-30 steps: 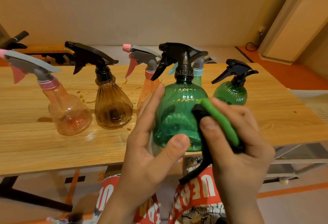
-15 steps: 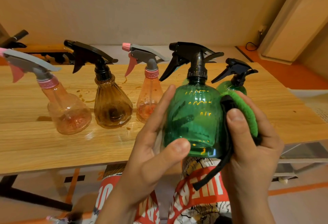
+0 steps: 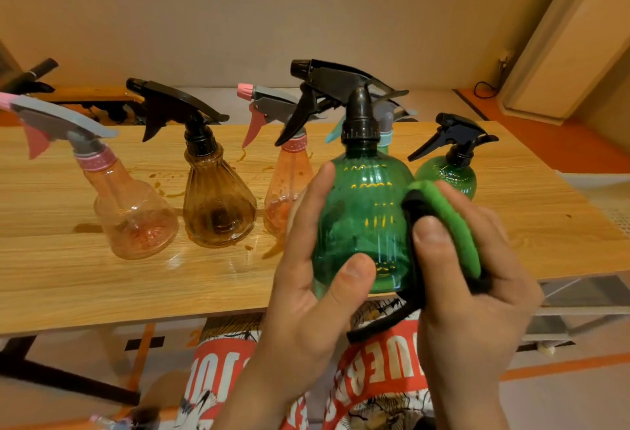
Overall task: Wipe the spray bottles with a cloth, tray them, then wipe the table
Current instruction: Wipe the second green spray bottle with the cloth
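The green spray bottle (image 3: pixel 361 218) is upright, lifted off the wooden table (image 3: pixel 102 286) just above its near edge, with its black trigger head pointing left. The left hand (image 3: pixel 306 293) grips it: the thumb lies curled across the lower front, one finger runs up the left side, and the other fingers are hidden behind the body. The right hand (image 3: pixel 477 286) pinches a folded green cloth (image 3: pixel 453 225) with a black edge between thumb and curled fingers and presses it against the bottle's right side. A black strip of the cloth hangs down past the bottle's base.

Directly behind the held bottle stands a teal-collared bottle (image 3: pixel 385 138); only its collar and part of a grey head show. The pink bottle (image 3: pixel 286 187) with a grey head is partly covered by the left hand. The small green bottle (image 3: pixel 450 173) stands on the table just beyond the cloth, its lower part hidden. Further left are the amber bottle (image 3: pixel 218 208) and the clear pink bottle (image 3: pixel 136 218), whose nozzle tip is cut off by the frame edge. Brown splashes mark the tabletop around them.

Below the table edge, a printed garment (image 3: pixel 385 361) carries red bands with pale letters; "UE" can be read, the rest is cut off by the arms.
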The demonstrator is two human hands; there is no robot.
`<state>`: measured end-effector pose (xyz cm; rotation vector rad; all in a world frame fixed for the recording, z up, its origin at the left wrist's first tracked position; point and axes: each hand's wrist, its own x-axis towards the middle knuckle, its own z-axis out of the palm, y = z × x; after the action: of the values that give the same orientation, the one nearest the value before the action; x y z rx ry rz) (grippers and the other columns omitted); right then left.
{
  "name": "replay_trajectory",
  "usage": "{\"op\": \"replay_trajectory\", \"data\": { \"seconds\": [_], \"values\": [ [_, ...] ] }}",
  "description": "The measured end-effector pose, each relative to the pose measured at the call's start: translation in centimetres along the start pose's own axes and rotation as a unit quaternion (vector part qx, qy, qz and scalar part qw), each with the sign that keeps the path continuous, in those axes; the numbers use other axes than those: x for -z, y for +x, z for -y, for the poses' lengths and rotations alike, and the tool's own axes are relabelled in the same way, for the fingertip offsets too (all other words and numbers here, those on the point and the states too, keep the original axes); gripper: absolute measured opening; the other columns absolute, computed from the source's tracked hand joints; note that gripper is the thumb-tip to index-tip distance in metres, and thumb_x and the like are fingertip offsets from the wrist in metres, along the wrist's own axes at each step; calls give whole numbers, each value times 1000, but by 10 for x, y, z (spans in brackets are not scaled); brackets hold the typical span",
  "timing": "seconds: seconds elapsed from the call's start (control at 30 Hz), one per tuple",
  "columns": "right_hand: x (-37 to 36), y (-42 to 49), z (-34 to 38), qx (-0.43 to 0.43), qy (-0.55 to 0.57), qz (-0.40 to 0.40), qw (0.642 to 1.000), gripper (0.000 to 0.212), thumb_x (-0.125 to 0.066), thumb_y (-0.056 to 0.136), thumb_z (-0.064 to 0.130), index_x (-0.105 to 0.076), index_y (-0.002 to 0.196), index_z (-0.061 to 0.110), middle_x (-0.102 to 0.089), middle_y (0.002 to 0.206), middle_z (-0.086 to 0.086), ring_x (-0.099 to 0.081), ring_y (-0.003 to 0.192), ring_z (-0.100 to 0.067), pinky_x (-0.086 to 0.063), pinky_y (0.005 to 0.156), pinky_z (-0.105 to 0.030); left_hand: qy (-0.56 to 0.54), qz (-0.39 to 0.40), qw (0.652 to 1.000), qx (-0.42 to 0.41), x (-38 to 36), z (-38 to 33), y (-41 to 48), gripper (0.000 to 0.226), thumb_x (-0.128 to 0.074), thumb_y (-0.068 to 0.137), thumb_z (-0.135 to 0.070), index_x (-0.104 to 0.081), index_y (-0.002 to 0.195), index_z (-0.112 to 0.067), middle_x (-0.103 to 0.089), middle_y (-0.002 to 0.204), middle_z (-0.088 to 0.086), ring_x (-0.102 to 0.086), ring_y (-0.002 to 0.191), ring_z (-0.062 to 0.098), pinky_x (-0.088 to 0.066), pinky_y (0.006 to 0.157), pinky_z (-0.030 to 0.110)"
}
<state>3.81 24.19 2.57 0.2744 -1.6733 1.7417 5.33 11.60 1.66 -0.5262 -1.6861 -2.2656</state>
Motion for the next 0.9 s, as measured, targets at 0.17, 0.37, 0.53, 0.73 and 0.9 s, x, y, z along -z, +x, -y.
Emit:
{"op": "replay_trajectory", "data": {
  "seconds": [0.17,0.37,0.53,0.73,0.9],
  "values": [
    [4,0,4,82,-50,28,995,30,-70,91,25,-70,120,20,-63,102,-3,-61,95,-8,-48,81,-21,-59,23,998,3,4,-1,-4,64,-56,93,-21,-45,150,-50,-39,162,8,-40,148,36,-38,116,55],
    [1,0,-1,-30,13,-25,999,25,-71,87,31,-77,109,38,-71,106,-3,-67,101,-15,-55,86,-33,2,28,1000,6,7,4,-2,68,-56,92,-18,-43,152,-48,-33,163,12,-37,149,37,-40,117,50],
    [6,-3,3,93,-71,67,991,30,-72,90,27,-72,119,20,-61,99,-7,-60,92,-8,-48,79,-18,15,1,1000,-19,9,2,-2,70,-63,89,-16,-45,151,-42,-37,161,14,-43,146,35,-42,116,47],
    [4,3,4,-43,48,-23,998,25,-73,84,35,-77,104,49,-73,103,11,-69,98,-13,-54,83,-25,-24,39,999,5,8,-1,-2,103,-79,72,-2,-35,154,-45,-50,155,3,-53,140,28,-53,104,41],
    [2,0,3,-97,49,-25,994,23,-73,82,38,-79,104,43,-75,105,2,-70,101,-22,-55,87,-39,-17,49,999,-3,8,0,-1,95,-81,83,-27,-25,157,-49,-49,154,-7,-51,141,21,-51,105,31]
  ]
}}
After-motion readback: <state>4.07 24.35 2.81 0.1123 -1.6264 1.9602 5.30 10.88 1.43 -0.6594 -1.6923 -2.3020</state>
